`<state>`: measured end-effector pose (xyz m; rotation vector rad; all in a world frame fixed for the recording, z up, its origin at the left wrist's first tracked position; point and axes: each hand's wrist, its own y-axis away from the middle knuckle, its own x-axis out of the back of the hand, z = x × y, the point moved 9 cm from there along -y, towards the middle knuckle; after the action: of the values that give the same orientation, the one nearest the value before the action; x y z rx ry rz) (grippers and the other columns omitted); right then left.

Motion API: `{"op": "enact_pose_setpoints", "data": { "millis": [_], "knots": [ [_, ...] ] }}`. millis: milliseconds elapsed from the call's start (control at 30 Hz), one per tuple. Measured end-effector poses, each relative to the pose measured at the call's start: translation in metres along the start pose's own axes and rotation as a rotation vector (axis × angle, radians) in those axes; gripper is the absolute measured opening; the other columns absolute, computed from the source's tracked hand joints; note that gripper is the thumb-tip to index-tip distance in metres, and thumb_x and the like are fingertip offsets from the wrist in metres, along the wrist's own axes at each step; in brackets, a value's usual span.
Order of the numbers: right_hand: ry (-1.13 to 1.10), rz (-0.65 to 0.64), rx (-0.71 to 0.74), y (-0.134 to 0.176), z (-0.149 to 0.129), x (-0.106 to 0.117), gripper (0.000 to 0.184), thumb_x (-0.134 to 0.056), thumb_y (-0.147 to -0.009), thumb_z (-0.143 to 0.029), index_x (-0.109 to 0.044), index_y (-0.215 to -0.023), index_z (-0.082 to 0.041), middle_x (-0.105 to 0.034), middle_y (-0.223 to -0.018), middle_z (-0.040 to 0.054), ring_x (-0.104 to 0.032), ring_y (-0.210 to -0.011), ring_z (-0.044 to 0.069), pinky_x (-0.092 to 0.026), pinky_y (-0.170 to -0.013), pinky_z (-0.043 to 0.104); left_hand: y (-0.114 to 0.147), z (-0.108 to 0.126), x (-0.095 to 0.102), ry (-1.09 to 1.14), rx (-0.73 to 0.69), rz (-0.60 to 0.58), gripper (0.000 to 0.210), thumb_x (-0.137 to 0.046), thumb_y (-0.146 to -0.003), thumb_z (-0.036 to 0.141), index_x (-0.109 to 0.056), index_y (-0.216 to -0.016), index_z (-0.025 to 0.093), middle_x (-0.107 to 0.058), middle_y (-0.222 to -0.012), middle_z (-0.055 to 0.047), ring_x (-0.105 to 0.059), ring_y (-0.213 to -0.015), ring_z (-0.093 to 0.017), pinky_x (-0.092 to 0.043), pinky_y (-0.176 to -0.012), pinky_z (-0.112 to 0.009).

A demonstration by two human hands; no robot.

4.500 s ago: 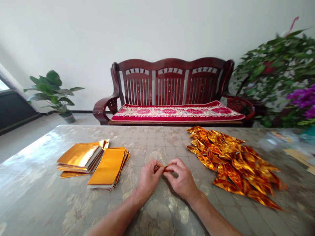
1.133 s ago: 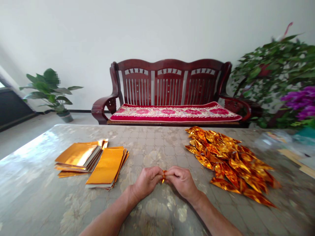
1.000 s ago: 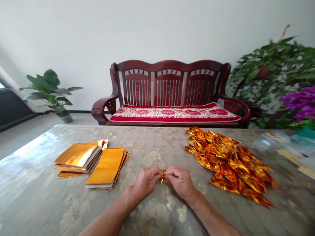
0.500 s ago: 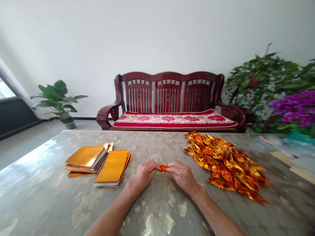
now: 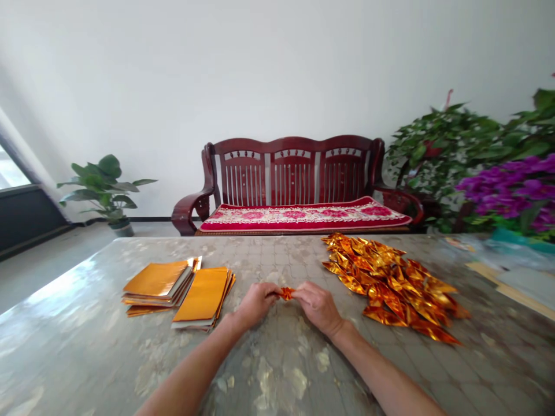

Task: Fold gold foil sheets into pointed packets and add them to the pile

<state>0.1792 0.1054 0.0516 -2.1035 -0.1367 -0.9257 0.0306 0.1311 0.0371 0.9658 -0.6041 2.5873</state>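
Observation:
A small piece of folded gold foil paper [image 5: 287, 293] is stretched between my hands above the middle of the table. My left hand [image 5: 256, 303] pinches its left end, and my right hand [image 5: 317, 306] pinches the other end. Only the crumpled middle of the piece shows; fingers cover both ends. Left of my hands lie two stacks of flat gold foil sheets, a farther stack [image 5: 156, 279] and a nearer stack [image 5: 202, 296]. On the right is a heap of folded, pointed gold foil pieces [image 5: 390, 283].
The patterned table [image 5: 269, 370] spans the foreground. Clear plastic wrapping [image 5: 470, 245] and flat sheets [image 5: 526, 292] lie at its right edge. Behind it stands a dark red wooden bench [image 5: 290, 173], with a potted plant [image 5: 110, 190] to the left and purple flowers [image 5: 511, 185] to the right.
The camera view has tilted up and turned a little. Both hands keep their pinch on the foil piece, almost in the same place; the stacks and heap are unchanged.

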Motion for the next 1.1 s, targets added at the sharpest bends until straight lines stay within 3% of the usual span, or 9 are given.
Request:
{"op": "enact_pose_setpoints", "data": {
  "millis": [133, 233, 333, 600, 833, 967, 1100],
  "knots": [
    [-0.033, -0.01, -0.019, 0.0, 0.004, -0.007, 0.023, -0.053, -0.093, -0.019, -0.076, -0.092, -0.024, -0.07, -0.084, 0.0035, -0.066, -0.079, 0.015, -0.052, -0.073, 0.025, 0.01, -0.01, 0.001, 0.042, 0.037, -0.025, 0.028, -0.051, -0.082, 0.018, -0.077, -0.095, 0.02, -0.075, -0.077, 0.0, -0.064, -0.067, -0.013, -0.049, -0.066, -0.02],
    [-0.051, -0.033, -0.023, 0.0, 0.002, -0.008, 0.023, -0.054, -0.092, -0.018, -0.077, -0.09, -0.024, -0.069, -0.079, 0.0016, -0.066, -0.075, 0.013, -0.052, -0.07, 0.022, 0.018, -0.021, 0.0, 0.113, 0.134, 0.037, 0.027, -0.052, -0.083, 0.022, -0.077, -0.093, 0.02, -0.074, -0.074, 0.001, -0.063, -0.063, -0.014, -0.049, -0.062, -0.021],
    [-0.056, -0.073, -0.014, 0.004, -0.003, -0.004, 0.024, -0.055, -0.091, -0.017, -0.077, -0.088, -0.025, -0.068, -0.074, 0.0003, -0.065, -0.07, 0.012, -0.05, -0.066, 0.021, 0.023, -0.019, -0.005, 0.109, 0.144, 0.081, 0.026, -0.05, -0.086, 0.023, -0.076, -0.086, 0.019, -0.072, -0.073, 0.0, -0.062, -0.061, -0.013, -0.049, -0.06, -0.021],
    [0.002, -0.073, 0.014, 0.015, -0.015, 0.009, 0.025, -0.052, -0.095, -0.019, -0.075, -0.089, -0.023, -0.066, -0.075, 0.0021, -0.064, -0.071, 0.014, -0.049, -0.066, 0.022, 0.03, -0.004, -0.01, 0.07, 0.037, 0.159, 0.022, -0.052, -0.087, 0.018, -0.074, -0.084, 0.023, -0.074, -0.079, 0.001, -0.066, -0.071, -0.014, -0.05, -0.071, -0.022],
    [-0.073, -0.026, 0.02, 0.023, -0.021, 0.008, 0.023, -0.053, -0.094, -0.019, -0.073, -0.103, -0.025, -0.071, -0.09, 0.0047, -0.067, -0.084, 0.016, -0.054, -0.077, 0.027, 0.034, 0.002, -0.007, 0.052, -0.051, 0.22, 0.02, -0.053, -0.09, 0.018, -0.072, -0.087, 0.025, -0.076, -0.086, 0.001, -0.069, -0.081, -0.015, -0.052, -0.077, -0.023],
    [-0.198, -0.056, -0.042, 0.022, -0.023, 0.01, 0.023, -0.055, -0.093, -0.018, -0.072, -0.105, -0.025, -0.071, -0.103, 0.0057, -0.067, -0.095, 0.017, -0.054, -0.087, 0.03, 0.035, 0.006, -0.005, 0.058, -0.082, 0.232, 0.019, -0.054, -0.092, 0.02, -0.072, -0.09, 0.026, -0.076, -0.091, 0.0, -0.07, -0.085, -0.014, -0.052, -0.08, -0.023],
    [-0.329, -0.02, -0.15, 0.018, -0.022, 0.015, 0.021, -0.053, -0.093, -0.024, -0.073, -0.095, -0.022, -0.073, -0.103, 0.0064, -0.067, -0.099, 0.019, -0.052, -0.091, 0.032, 0.036, 0.008, -0.007, 0.047, -0.099, 0.213, 0.019, -0.053, -0.093, 0.022, -0.071, -0.093, 0.026, -0.076, -0.095, 0.0, -0.069, -0.088, -0.014, -0.052, -0.082, -0.023]
  ]
}}
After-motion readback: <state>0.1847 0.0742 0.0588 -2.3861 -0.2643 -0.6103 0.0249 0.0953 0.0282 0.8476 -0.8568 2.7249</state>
